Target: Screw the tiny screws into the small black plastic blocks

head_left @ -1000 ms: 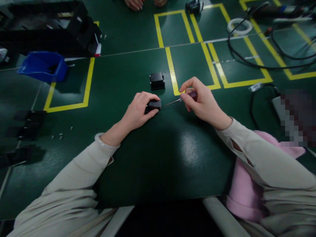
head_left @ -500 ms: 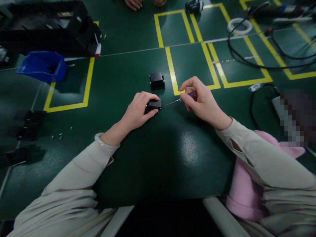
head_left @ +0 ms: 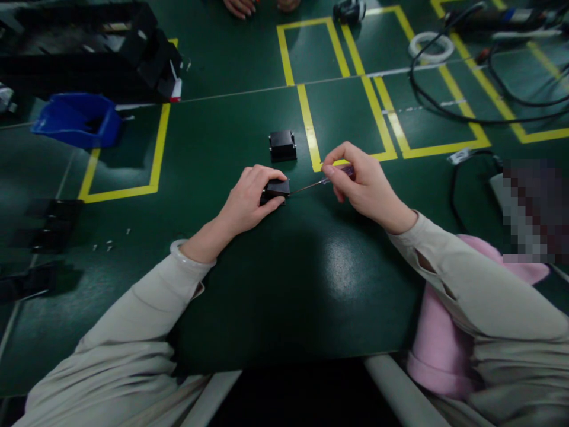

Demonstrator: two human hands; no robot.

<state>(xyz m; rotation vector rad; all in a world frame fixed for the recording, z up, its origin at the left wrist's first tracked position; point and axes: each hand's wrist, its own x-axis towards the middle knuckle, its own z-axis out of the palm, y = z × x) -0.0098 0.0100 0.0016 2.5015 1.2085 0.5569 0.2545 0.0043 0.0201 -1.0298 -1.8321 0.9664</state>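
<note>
My left hand [head_left: 251,198] grips a small black box-shaped part [head_left: 278,188] against the green tabletop, thumb on the near side and fingers over the far side. In my right hand [head_left: 358,184] is a screwdriver [head_left: 338,174], its handle pinched between thumb and fingers. The thin shaft points left, and its tip meets the right end of the black part; the exact contact point is too small to make out. Just beyond, a second black box-shaped part [head_left: 283,146] with small shiny screws at its sides sits on the table.
Several loose screws [head_left: 109,244] lie at the left, near more black parts [head_left: 53,225]. A blue bin [head_left: 77,118] stands before a large black crate [head_left: 84,59]. Another person's hand [head_left: 240,7] shows at the far edge. Cables [head_left: 444,110] and pink cloth [head_left: 438,344] are at right.
My right fingers have shifted on the screwdriver handle: the index finger has closed down toward the thumb. My left hand and the black part stay in place.
</note>
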